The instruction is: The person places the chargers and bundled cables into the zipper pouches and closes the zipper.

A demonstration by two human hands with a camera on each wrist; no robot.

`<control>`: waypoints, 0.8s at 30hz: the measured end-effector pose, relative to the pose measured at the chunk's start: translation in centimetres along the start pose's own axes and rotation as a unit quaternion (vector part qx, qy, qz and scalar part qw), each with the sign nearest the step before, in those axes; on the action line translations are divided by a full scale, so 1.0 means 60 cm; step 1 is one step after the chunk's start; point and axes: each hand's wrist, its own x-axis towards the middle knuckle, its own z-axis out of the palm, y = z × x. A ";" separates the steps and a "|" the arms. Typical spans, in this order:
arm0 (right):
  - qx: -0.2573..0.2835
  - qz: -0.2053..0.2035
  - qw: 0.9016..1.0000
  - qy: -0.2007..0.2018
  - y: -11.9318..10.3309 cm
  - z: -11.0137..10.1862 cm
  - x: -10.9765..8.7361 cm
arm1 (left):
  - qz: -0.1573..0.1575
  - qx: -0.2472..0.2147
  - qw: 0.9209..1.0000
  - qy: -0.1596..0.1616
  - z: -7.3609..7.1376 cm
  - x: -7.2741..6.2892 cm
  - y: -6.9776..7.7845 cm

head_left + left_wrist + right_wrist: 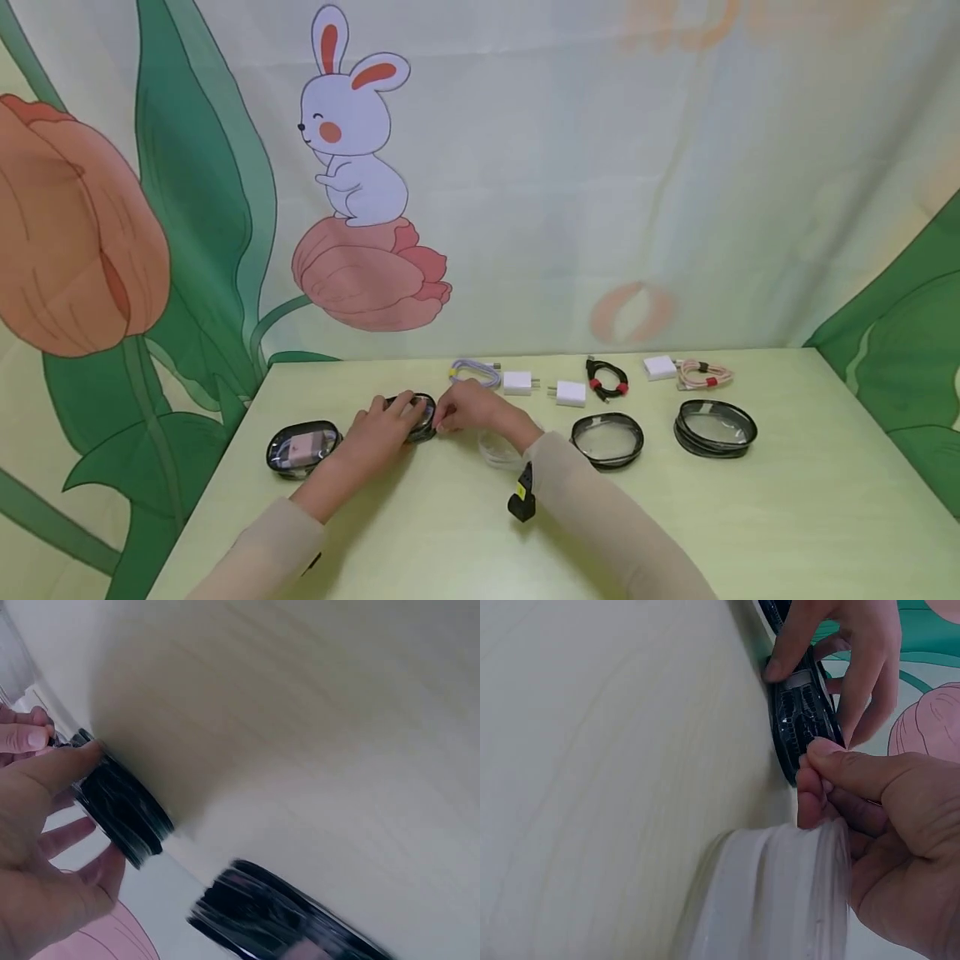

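Observation:
My left hand (381, 432) grips a small oval zip pouch (427, 415) with black trim and a clear top, thumb on one side and fingers on the other. At the pouch's right end, my right hand (474, 407) pinches a tiny dark zipper pull between thumb and forefinger. In the right wrist view the pouch (802, 712) stands between both hands, its black zipper side showing. Left of it lies a similar pouch (288, 454) with a pinkish thing inside. A clear, white-edged pouch (498, 452) sits under my right wrist, partly hidden.
Two black-trimmed clear pouches (609, 442) (716, 432) lie to the right. Along the back are a purple cable (480, 372), white charger plugs (517, 383) (571, 393) (660, 367), a black cable (609, 390) and a pink cable (705, 382). A printed curtain (525, 208) hangs behind the table.

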 end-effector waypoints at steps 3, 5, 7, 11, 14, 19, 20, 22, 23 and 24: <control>0.013 0.009 1.000 -0.002 0.003 0.004 0.000 | 0.022 -0.009 1.000 0.010 0.001 -0.013 -0.008; 0.016 0.014 1.000 0.001 0.004 0.006 0.001 | 0.032 -0.009 0.999 0.022 0.001 -0.017 -0.010; 0.023 0.021 0.999 0.010 0.002 0.007 0.003 | 0.035 -0.010 0.999 0.035 0.001 -0.017 -0.011; 0.050 0.037 0.998 0.021 -0.006 0.010 0.005 | 0.031 -0.013 0.998 0.052 0.000 -0.010 -0.009; 0.070 0.046 0.996 0.022 -0.012 0.012 0.004 | 0.022 -0.014 0.999 0.048 0.000 -0.006 -0.007; 0.056 0.045 0.997 0.027 -0.016 0.011 0.004 | 0.022 -0.005 0.999 0.041 -0.004 -0.006 -0.009; 0.055 0.044 0.997 0.026 -0.016 0.010 0.003 | 0.023 -0.003 0.999 0.040 -0.005 -0.008 -0.010; 0.051 0.040 0.998 0.020 -0.016 0.009 0.002 | 0.023 -0.003 0.999 0.034 -0.008 -0.012 -0.012; 0.046 0.037 0.998 0.018 -0.015 0.008 0.000 | 0.022 -0.004 0.999 0.029 -0.009 -0.014 -0.014; 0.039 0.033 0.999 0.018 -0.014 0.007 -0.001 | 0.021 -0.008 0.999 0.025 -0.010 -0.016 -0.015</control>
